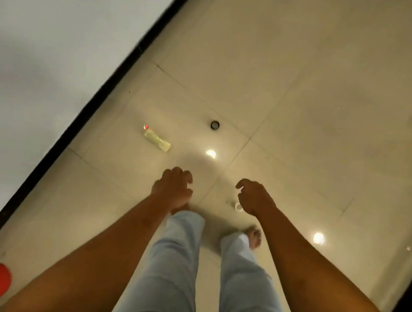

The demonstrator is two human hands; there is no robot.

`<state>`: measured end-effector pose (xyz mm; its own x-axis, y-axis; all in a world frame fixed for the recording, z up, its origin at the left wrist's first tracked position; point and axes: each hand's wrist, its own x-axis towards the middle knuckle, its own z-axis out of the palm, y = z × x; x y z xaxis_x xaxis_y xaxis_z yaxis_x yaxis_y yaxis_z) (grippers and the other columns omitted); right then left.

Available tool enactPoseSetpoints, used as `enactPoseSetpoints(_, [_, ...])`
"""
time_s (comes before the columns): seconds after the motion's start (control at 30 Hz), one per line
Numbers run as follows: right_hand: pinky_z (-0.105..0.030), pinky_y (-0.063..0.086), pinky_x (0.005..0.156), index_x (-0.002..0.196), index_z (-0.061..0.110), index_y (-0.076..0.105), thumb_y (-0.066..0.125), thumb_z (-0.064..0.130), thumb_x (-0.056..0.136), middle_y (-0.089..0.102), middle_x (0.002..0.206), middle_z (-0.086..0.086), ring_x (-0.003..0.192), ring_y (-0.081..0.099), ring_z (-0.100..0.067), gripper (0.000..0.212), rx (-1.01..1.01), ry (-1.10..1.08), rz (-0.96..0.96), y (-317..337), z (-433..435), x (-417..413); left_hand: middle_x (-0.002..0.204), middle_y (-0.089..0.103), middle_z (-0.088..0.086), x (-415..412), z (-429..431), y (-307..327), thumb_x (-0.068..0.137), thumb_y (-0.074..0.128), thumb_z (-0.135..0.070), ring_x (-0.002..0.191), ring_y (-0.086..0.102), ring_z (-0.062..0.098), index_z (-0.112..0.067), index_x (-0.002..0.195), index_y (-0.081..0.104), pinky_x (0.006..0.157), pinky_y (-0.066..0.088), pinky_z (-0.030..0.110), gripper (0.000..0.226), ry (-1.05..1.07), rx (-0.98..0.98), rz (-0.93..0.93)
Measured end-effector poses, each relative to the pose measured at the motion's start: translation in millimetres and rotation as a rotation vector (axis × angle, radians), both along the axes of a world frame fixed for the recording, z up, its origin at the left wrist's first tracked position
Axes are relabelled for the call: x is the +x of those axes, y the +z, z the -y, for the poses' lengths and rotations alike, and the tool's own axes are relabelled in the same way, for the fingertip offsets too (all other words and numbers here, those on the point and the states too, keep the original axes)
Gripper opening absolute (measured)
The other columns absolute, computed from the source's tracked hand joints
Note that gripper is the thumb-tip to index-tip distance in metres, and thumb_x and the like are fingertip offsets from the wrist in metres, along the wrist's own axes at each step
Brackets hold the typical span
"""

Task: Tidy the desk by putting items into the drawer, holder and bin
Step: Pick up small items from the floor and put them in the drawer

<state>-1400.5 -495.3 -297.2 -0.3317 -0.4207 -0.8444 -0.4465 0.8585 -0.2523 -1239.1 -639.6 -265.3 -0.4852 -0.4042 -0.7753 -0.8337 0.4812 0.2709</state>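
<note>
Over the tiled floor [317,92] beside the white tabletop [45,22], your left grip [171,189] and right grip [255,197] hang loosely curled and empty, a small white ring [238,206] just beside the right, a pale packet [157,140] and black ring [214,125] farther ahead.

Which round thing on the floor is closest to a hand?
The small white ring, showing just beside the right hand. The small black ring lies much farther away, higher up on the shiny cream floor tiles.
</note>
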Motion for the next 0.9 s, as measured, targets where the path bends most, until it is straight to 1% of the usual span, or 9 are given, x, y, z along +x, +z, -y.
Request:
enactPoseSetpoints(0.1, [-0.036, 0.046, 0.096, 0.121, 0.019, 0.056, 0.052, 0.012, 0.089, 0.059, 0.125, -0.010, 0.115, 0.055, -0.027, 0.033, 0.034, -0.086, 0.054, -61.0, -21.1, -6.4, 0.127, 0.047, 0.010, -32.5, -12.7, -53.3, 0.090, 0.055, -0.025, 0.122, 0.042, 0.028, -0.017, 0.119, 0.054, 0.100, 0.040, 0.038, 0.030, -0.029, 0.048, 0.019])
enactPoseSetpoints(0.2, [-0.035, 0.047, 0.093, 0.120, 0.021, 0.057, 0.048, 0.015, 0.092, 0.059, 0.124, -0.008, 0.113, 0.055, -0.027, 0.030, 0.082, -0.133, 0.065, -125.3, -44.9, -9.5, 0.125, 0.050, 0.009, -62.6, -39.0, -118.0, 0.090, 0.053, -0.022, 0.118, 0.045, 0.026, -0.017, 0.118, 0.054, 0.097, 0.042, 0.038, 0.028, -0.047, 0.097, -0.008])
enactPoseSetpoints(0.33, [-0.040, 0.045, 0.099, 0.127, 0.022, 0.054, 0.043, 0.008, 0.090, 0.056, 0.129, -0.009, 0.117, 0.053, -0.029, 0.041, 0.151, -0.175, 0.074, -220.3, -80.9, -5.3, 0.125, 0.052, 0.007, -76.7, -88.0, -216.2, 0.091, 0.053, -0.021, 0.118, 0.045, 0.025, -0.017, 0.119, 0.054, 0.097, 0.042, 0.038, 0.028, -0.047, 0.140, 0.011])
enactPoseSetpoints(0.47, [-0.042, 0.042, 0.103, 0.134, 0.025, 0.047, 0.043, 0.009, 0.091, 0.055, 0.131, -0.008, 0.122, 0.049, -0.028, 0.046, 0.194, -0.152, 0.098, -307.2, -113.4, 5.0, 0.127, 0.051, 0.007, -74.4, -128.4, -300.2, 0.091, 0.053, -0.020, 0.120, 0.043, 0.026, -0.018, 0.122, 0.053, 0.100, 0.040, 0.041, 0.031, -0.095, 0.172, 0.040])
enactPoseSetpoints(0.53, [-0.042, 0.039, 0.105, 0.138, 0.027, 0.041, 0.043, 0.010, 0.092, 0.049, 0.137, -0.009, 0.126, 0.046, -0.029, 0.049, 0.189, -0.112, 0.129, -340.8, -123.1, 13.1, 0.127, 0.052, 0.008, -67.4, -138.9, -330.8, 0.091, 0.053, -0.019, 0.120, 0.044, 0.026, -0.018, 0.122, 0.053, 0.100, 0.040, 0.040, 0.031, -0.097, 0.183, 0.056])
enactPoseSetpoints(0.63, [-0.046, 0.036, 0.108, 0.144, 0.030, 0.033, 0.041, 0.010, 0.093, 0.032, 0.149, -0.007, 0.132, 0.038, -0.031, 0.056, 0.169, -0.030, 0.168, -383.6, -133.2, 28.6, 0.125, 0.055, 0.010, -57.7, -145.0, -370.6, 0.091, 0.055, -0.017, 0.118, 0.048, 0.027, -0.015, 0.122, 0.055, 0.098, 0.042, 0.038, 0.032, -0.097, 0.195, 0.072])
enactPoseSetpoints(0.73, [-0.047, 0.035, 0.108, 0.147, 0.031, 0.028, 0.040, 0.014, 0.094, 0.025, 0.152, -0.006, 0.135, 0.032, -0.032, 0.057, 0.204, 0.023, 0.202, -413.4, -141.3, 45.2, 0.125, 0.055, 0.011, -49.4, -146.6, -398.9, 0.091, 0.057, -0.017, 0.116, 0.049, 0.028, -0.014, 0.122, 0.055, 0.097, 0.043, 0.038, 0.031, -0.066, 0.207, 0.092])
enactPoseSetpoints(0.8, [-0.047, 0.037, 0.106, 0.146, 0.030, 0.028, 0.041, 0.015, 0.094, 0.022, 0.153, -0.004, 0.133, 0.034, -0.032, 0.056, 0.220, 0.010, 0.190, -427.3, -146.9, 54.4, 0.125, 0.055, 0.011, -45.9, -149.3, -412.0, 0.091, 0.057, -0.018, 0.116, 0.049, 0.028, -0.014, 0.122, 0.055, 0.096, 0.043, 0.037, 0.031, -0.043, 0.220, 0.102])
enactPoseSetpoints(0.9, [-0.045, 0.040, 0.099, 0.144, 0.026, 0.032, 0.044, 0.012, 0.092, 0.015, 0.154, 0.000, 0.128, 0.038, -0.033, 0.056, 0.225, -0.023, 0.150, -438.9, -150.4, 61.3, 0.124, 0.056, 0.011, -42.4, -153.9, -421.9, 0.092, 0.056, -0.019, 0.113, 0.051, 0.027, -0.013, 0.121, 0.055, 0.093, 0.043, 0.035, 0.030, -0.015, 0.236, 0.084])
